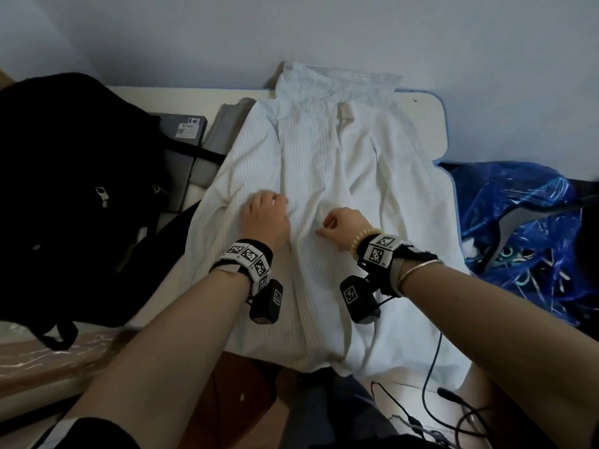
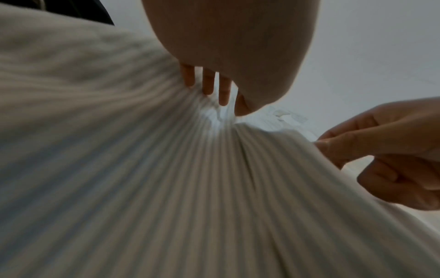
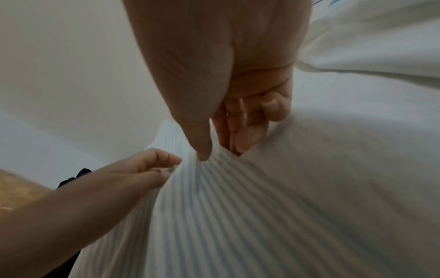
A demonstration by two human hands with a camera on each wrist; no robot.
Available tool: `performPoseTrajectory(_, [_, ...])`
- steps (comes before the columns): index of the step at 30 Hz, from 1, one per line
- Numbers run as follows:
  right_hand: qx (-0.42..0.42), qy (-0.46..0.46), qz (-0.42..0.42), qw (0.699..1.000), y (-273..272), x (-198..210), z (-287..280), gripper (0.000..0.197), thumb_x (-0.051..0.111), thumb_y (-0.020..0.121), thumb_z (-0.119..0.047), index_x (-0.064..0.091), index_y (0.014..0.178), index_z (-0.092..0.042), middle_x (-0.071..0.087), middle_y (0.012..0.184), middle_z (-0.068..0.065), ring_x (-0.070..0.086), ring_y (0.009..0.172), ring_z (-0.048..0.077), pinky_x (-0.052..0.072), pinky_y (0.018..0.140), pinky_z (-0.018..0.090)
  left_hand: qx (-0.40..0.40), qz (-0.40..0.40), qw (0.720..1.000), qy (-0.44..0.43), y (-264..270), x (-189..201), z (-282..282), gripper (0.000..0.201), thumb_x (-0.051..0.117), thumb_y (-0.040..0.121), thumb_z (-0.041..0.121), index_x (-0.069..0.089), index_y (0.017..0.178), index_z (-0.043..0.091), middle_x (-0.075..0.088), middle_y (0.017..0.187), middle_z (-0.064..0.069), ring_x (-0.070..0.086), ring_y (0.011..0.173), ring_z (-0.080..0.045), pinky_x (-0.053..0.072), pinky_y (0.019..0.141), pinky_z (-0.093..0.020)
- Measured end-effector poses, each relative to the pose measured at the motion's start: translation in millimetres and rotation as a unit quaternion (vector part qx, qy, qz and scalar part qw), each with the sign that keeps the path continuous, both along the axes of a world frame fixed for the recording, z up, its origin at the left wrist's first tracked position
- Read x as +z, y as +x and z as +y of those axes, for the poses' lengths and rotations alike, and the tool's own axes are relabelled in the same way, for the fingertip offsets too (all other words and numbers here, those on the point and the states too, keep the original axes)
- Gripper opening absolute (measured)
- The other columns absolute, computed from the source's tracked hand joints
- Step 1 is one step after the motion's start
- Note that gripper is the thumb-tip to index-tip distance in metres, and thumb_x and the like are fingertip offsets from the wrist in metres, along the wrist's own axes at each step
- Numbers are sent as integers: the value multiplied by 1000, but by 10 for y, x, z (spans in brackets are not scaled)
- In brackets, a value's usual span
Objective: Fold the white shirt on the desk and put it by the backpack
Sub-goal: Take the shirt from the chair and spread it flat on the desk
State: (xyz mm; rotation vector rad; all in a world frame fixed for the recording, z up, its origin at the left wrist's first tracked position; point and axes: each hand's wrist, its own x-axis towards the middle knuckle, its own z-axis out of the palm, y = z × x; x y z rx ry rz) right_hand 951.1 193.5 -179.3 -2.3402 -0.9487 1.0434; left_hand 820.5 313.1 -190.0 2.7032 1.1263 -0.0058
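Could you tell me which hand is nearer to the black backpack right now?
Left. The left hand pinches the shirt on the side toward the backpack; the right hand pinches it farther away.

Looks like room in home. Small white surface (image 1: pixel 424 108) against plain pale wall (image 1: pixel 194 34). Black backpack (image 1: pixel 64 189) at left of frame. Crinkly blue plastic bag (image 1: pixel 518 222) at right. Striped shirt (image 1: pixel 324 176) spread in middle.
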Motion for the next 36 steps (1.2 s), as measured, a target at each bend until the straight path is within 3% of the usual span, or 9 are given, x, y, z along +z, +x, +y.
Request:
performPoseTrajectory(4, [3, -23, -31, 999, -195, 45, -50, 18, 61, 86, -31, 58, 86, -13, 60, 90, 5, 60, 79, 22, 52, 76, 33, -26, 89, 995, -49, -291, -6, 17, 45, 35, 95, 24, 38, 139, 18, 20, 156, -8, 13, 144, -30, 14, 117, -46])
performPoseTrajectory(7, [-40, -26, -48, 998, -278, 133, -154, 15, 54, 89, -22, 59, 89, -8, 66, 94, 12, 64, 84, 27, 55, 79, 37, -15, 153, 984, -91, -432, -16, 119, 51, 28, 99, 26, 19, 149, 20, 0, 161, -6, -5, 147, -30, 5, 120, -47])
performPoseTrajectory(11, [-123, -72, -46, 989, -215, 275, -459, 22, 50, 85, -21, 59, 85, -1, 66, 84, 16, 66, 77, 31, 53, 65, 32, -12, 204, 971, -123, -472, -17, 197, 54, 25, 100, 31, 9, 151, 21, -12, 160, -6, -14, 146, -30, 1, 119, -49])
performPoseTrajectory(20, [-92, -85, -4, 992, -415, 258, -970, 39, 57, 83, -48, 59, 79, -9, 69, 77, 12, 68, 62, 24, 55, 63, 32, 4, 135, 984, -114, -583, 58, -83, 60, 40, 96, 30, 18, 149, 12, 1, 160, -12, -2, 147, -33, 7, 120, -45])
performPoseTrajectory(25, [-26, -106, 34, 993, -620, 155, -1195, 42, 70, 77, -41, 63, 92, -2, 67, 75, 9, 63, 62, 19, 57, 70, 35, -62, 23, 995, -75, -895, 83, -419, 51, 54, 90, 33, 41, 135, 11, 38, 143, -8, 31, 134, -26, 29, 109, -41])
performPoseTrajectory(28, [13, -134, 38, 990, -763, 140, -1353, 34, 73, 76, -35, 65, 84, -3, 64, 67, 5, 60, 56, 14, 54, 59, 29, -102, 15, 993, -60, -1133, 72, -664, 50, 60, 84, 44, 49, 124, 15, 46, 129, -2, 39, 123, -22, 30, 103, -35])
performPoseTrajectory(32, [44, -146, 10, 988, -951, 126, -1557, 20, 67, 79, -21, 65, 80, -1, 61, 62, 3, 57, 54, 14, 49, 52, 23, -106, 41, 992, -59, -1423, 30, -944, 61, 61, 80, 53, 46, 129, 19, 42, 136, 0, 32, 131, -21, 24, 110, -37])
performPoseTrajectory(34, [55, -106, 21, 993, -1024, 115, -1640, 19, 60, 81, -15, 63, 85, 3, 64, 72, 9, 63, 66, 21, 55, 60, 30, -82, 73, 991, -74, -1572, -38, -1032, 65, 54, 85, 53, 37, 139, 22, 29, 150, -3, 20, 141, -24, 17, 116, -43])
performPoseTrajectory(36, [72, -63, 67, 993, -1120, 145, -1723, 11, 58, 84, -10, 59, 85, 1, 64, 73, 8, 65, 70, 22, 54, 55, 25, -50, 124, 986, -97, -1722, -104, -1070, 66, 43, 91, 54, 23, 147, 25, 11, 159, -5, 6, 146, -29, 10, 118, -49])
